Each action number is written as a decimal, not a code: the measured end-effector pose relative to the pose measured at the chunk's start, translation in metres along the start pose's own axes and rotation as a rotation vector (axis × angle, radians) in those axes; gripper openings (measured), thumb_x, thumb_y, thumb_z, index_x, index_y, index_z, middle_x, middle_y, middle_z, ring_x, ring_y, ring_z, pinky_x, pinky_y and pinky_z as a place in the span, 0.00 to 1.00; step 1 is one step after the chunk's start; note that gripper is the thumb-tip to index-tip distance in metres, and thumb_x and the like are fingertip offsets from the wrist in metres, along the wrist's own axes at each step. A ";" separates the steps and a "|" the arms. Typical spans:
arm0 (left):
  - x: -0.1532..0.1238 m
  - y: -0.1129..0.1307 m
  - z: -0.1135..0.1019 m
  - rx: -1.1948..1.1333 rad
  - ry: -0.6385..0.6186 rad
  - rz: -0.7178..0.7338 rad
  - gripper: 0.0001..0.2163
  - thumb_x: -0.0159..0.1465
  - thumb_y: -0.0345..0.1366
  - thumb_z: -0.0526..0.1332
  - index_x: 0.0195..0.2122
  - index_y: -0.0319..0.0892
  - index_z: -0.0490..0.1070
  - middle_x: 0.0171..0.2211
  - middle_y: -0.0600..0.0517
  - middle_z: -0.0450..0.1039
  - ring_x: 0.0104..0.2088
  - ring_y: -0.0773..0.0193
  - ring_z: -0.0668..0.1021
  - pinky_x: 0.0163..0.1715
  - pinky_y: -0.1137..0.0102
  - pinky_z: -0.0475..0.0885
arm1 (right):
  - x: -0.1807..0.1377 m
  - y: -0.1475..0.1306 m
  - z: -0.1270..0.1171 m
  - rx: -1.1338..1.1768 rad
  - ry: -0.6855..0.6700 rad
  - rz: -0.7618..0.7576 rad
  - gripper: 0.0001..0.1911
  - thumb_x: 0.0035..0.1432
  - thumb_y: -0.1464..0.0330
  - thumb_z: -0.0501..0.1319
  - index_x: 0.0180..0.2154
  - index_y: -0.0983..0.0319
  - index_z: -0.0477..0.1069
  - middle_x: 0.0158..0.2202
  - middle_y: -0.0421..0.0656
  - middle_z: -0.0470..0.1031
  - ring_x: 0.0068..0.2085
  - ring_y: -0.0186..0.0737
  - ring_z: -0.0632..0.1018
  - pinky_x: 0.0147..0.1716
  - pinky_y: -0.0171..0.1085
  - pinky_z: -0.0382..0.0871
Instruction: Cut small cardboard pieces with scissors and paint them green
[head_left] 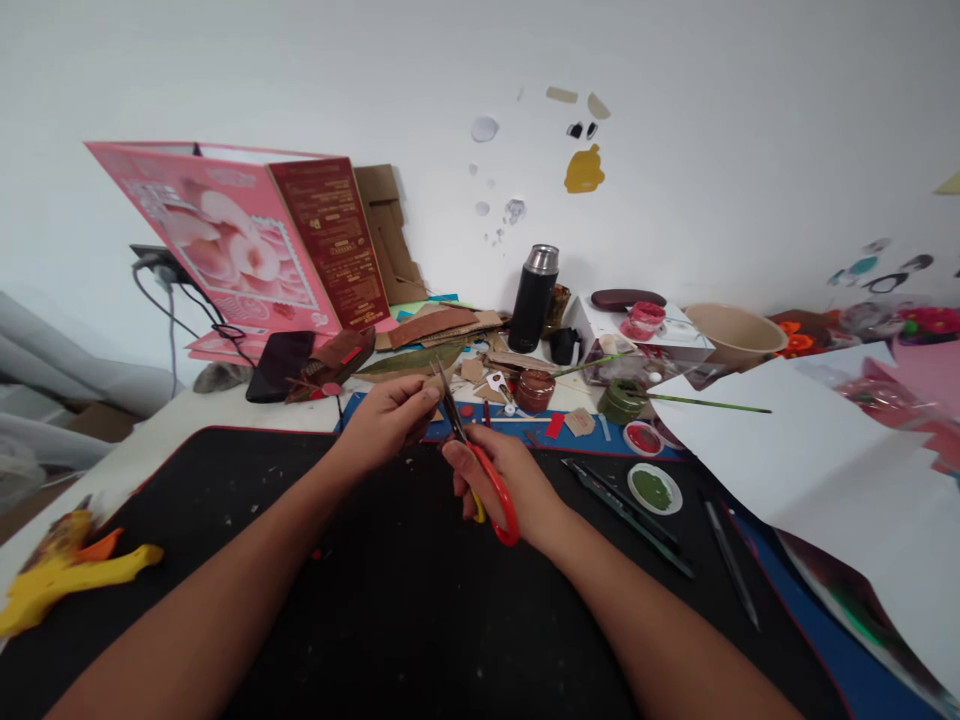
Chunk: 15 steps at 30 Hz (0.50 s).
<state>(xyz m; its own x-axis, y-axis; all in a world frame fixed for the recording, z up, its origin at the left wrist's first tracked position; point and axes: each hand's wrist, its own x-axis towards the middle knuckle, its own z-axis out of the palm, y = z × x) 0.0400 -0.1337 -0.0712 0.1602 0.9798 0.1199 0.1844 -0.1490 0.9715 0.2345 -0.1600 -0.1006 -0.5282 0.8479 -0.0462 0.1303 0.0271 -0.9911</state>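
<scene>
In my right hand (pixel 517 485) are scissors (pixel 454 418) with red and yellow handles. My fingers are through the handles, and the narrow metal blades point up and slightly left, looking parted a little at the tips. Beside the blades, my left hand (pixel 390 415) is closed in a pinch. What lies between its thumb and forefinger is too small and blurred to name. Both hands are raised above the far part of a black mat (pixel 420 600). Just beyond them lie cut brown scraps, including a cardboard piece (pixel 472 371).
A yellow glue gun (pixel 75 570) lies at left, near a dark phone (pixel 281 367). Behind stand a pink box (pixel 225 240) and black flask (pixel 534 300). On the right are a brown paint jar (pixel 535 391), green paint jar (pixel 624 402), green paint lid (pixel 654 490) and cutter knives (pixel 630 515).
</scene>
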 end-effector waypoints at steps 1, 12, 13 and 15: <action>0.000 0.000 0.000 0.004 0.000 0.001 0.22 0.66 0.52 0.63 0.22 0.44 0.62 0.17 0.60 0.57 0.18 0.71 0.60 0.19 0.73 0.54 | 0.000 0.000 0.000 0.004 0.002 0.003 0.26 0.68 0.42 0.59 0.39 0.59 0.68 0.25 0.35 0.73 0.19 0.32 0.75 0.19 0.30 0.67; -0.001 0.004 0.000 0.104 -0.002 0.014 0.23 0.66 0.53 0.63 0.22 0.44 0.62 0.17 0.58 0.59 0.19 0.70 0.61 0.19 0.73 0.55 | 0.001 0.004 0.003 -0.028 0.038 0.014 0.26 0.68 0.42 0.59 0.36 0.58 0.66 0.22 0.33 0.69 0.18 0.32 0.73 0.18 0.30 0.65; -0.001 0.003 0.000 0.096 -0.001 0.012 0.23 0.66 0.53 0.63 0.22 0.44 0.62 0.17 0.58 0.59 0.19 0.70 0.61 0.19 0.73 0.55 | 0.001 0.004 0.003 -0.040 0.041 0.013 0.25 0.68 0.43 0.59 0.36 0.58 0.66 0.21 0.33 0.69 0.18 0.32 0.73 0.18 0.30 0.65; 0.000 0.001 0.001 0.063 -0.005 -0.002 0.23 0.66 0.54 0.63 0.22 0.44 0.62 0.17 0.59 0.59 0.19 0.70 0.61 0.19 0.73 0.55 | 0.001 0.003 0.003 -0.055 0.045 0.013 0.25 0.69 0.43 0.59 0.36 0.58 0.66 0.21 0.33 0.69 0.17 0.32 0.73 0.17 0.30 0.65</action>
<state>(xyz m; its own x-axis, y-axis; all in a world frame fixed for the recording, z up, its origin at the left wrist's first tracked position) 0.0415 -0.1344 -0.0704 0.1645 0.9794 0.1167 0.2454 -0.1552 0.9569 0.2316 -0.1605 -0.1045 -0.4880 0.8713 -0.0521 0.1834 0.0440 -0.9821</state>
